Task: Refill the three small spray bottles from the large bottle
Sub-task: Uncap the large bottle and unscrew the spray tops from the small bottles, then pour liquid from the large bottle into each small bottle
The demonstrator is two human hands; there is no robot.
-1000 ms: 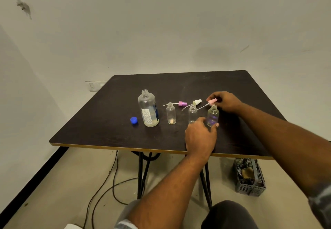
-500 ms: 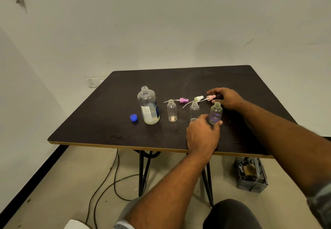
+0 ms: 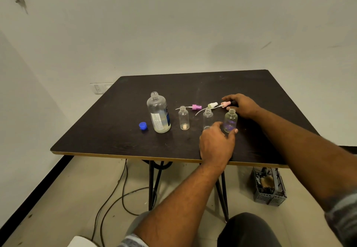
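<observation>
Small spray bottle point(image 3: 230, 120), uncapped, stands upright between both hands: left hand point(image 3: 216, 144) grips its base; right hand point(image 3: 244, 105), just behind, pinches a pink spray head point(image 3: 225, 104). Large bottle point(image 3: 158, 112) stands well left.

- The left hand point(image 3: 216, 146) and the right hand point(image 3: 243, 106) are bare, and so are both forearms from the wrists back towards the elbows.
- Far behind the left hand, the left sleeve point(image 3: 133, 242) ends near the elbow. Its cloth is striped in grey and a paler tone.
- Far behind the right hand, the right sleeve point(image 3: 342, 217) is bunched, with grey and darker bands.
- Nearer the camera than both hands, dark trousers point(image 3: 249, 231) cover one knee. The other knee, under the left forearm, looks greyer.
</observation>
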